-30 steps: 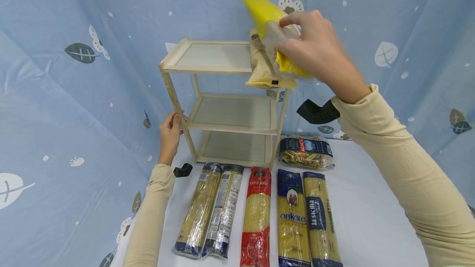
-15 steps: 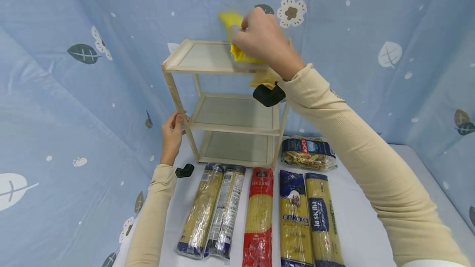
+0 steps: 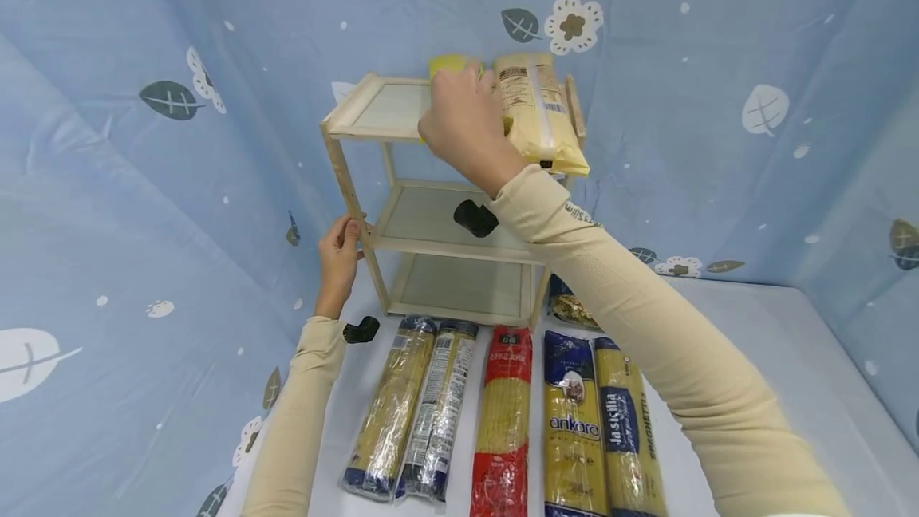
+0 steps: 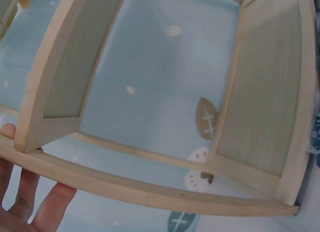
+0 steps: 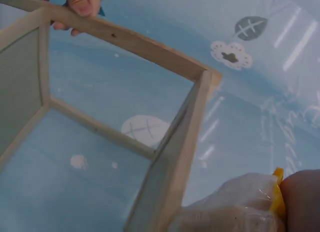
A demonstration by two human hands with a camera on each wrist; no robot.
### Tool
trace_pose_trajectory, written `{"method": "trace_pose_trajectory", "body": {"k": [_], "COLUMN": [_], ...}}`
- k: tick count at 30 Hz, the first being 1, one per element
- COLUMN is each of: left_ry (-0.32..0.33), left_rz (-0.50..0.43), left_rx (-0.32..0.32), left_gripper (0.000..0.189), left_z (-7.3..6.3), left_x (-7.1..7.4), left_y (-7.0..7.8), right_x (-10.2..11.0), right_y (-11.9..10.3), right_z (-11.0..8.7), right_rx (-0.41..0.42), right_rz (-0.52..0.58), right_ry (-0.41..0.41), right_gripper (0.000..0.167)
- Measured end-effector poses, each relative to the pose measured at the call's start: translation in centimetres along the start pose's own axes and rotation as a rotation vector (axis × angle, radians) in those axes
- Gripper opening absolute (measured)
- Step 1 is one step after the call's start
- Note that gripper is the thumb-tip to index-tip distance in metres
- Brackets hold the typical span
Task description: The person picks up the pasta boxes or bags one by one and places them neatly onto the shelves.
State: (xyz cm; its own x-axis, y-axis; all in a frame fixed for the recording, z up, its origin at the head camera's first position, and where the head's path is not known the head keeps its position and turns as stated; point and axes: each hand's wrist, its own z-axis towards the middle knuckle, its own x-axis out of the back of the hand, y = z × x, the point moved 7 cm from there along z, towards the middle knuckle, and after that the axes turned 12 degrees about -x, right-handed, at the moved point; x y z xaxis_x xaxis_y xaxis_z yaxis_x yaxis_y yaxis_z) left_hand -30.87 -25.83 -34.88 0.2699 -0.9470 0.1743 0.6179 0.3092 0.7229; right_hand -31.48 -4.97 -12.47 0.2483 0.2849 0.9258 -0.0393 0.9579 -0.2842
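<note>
You face a pale-blue fabric backdrop (image 3: pixel 287 6) printed with white flowers (image 3: pixel 573 25) and dark leaves (image 3: pixel 170 100). Below it, you see a white flat tabletop (image 3: pixel 790 341).

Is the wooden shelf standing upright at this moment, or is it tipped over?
Upright: the shelf stands on the white surface, its three boards one above another, and the left hand grips one post.

Long cream sleeves (image 3: pixel 646 313) are worn with 2 black wrist cameras (image 3: pixel 474 219).

In the head view, the right hand (image 3: pixel 465 120) hides much of a yellow bag (image 3: pixel 447 64); the bottom edge crops a red packet (image 3: pixel 502 421).
</note>
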Motion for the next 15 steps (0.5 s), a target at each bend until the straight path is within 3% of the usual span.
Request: {"method": "trace_pose_trajectory", "body": {"k": [8,10,15], "left_ry": [-0.010,-0.013,0.002], "left_rz": [0.005,0.012,0.015], "left_rx": [-0.010,-0.012,0.005], "left_gripper": [0.034,0.034,0.034], "left_z": [0.2,0.2,0.1], "left_x": [0.0,-0.1,0.1], "left_y": [0.3,0.2,-1.9], "right_x": [-0.7,-0.7,-0.5], "right_y": [-0.5,-0.4,-0.2], "right_z": [0.0,-0.2,-1.7], "right_rx": [-0.019,0.022,0.182], "right_rz": [0.053,0.047,0.008], "right_ry": [0.001,0.006,-0.001], "right_gripper": [0.022,0.028,0.042]}}
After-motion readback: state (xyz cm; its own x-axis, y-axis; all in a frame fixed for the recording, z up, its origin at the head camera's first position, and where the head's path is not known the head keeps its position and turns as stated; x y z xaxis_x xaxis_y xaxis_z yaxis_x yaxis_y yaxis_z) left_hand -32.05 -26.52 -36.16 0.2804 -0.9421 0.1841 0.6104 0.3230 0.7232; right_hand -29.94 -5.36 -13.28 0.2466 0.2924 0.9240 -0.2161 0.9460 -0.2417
